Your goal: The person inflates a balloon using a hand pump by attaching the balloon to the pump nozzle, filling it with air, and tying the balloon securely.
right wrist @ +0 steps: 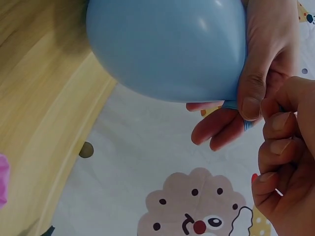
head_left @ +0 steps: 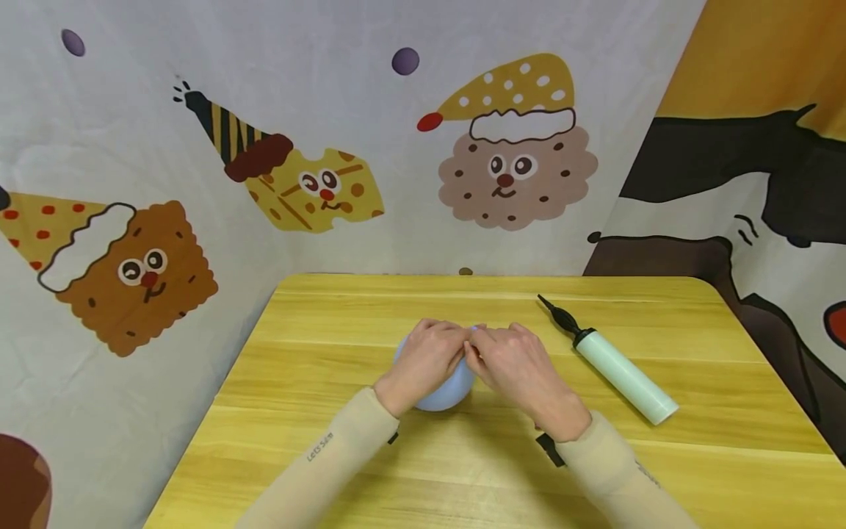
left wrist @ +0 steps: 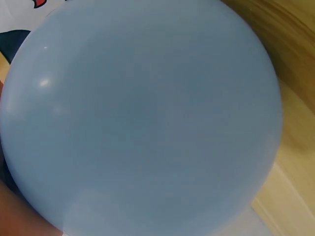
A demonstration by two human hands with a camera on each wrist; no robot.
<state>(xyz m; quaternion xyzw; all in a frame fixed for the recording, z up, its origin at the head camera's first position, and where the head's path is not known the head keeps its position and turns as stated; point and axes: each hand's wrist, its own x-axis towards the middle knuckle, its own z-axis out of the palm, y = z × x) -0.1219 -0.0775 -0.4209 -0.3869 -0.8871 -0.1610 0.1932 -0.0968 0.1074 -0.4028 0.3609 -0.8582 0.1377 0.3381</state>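
Observation:
A round, inflated blue balloon (head_left: 444, 391) is under my hands near the middle of the table, and it fills most of the left wrist view (left wrist: 142, 118). My left hand (head_left: 429, 360) lies along its side and pinches its neck (right wrist: 229, 104), with the thumb pressed over fingers that have a blue strand round them. Close beside, fingertips almost meeting those of the left, my right hand (head_left: 515, 364) has its fingers curled and pinches the tail end of the neck, mostly hidden between finger and thumb (right wrist: 288, 147).
A pale green hand pump (head_left: 624, 375) with a black nozzle lies on the wooden table (head_left: 317, 345) right of my hands. A bit of something pink (right wrist: 3, 179) shows at the right wrist view's edge. Behind the table hangs a cloth printed with cartoon biscuits (head_left: 396, 257).

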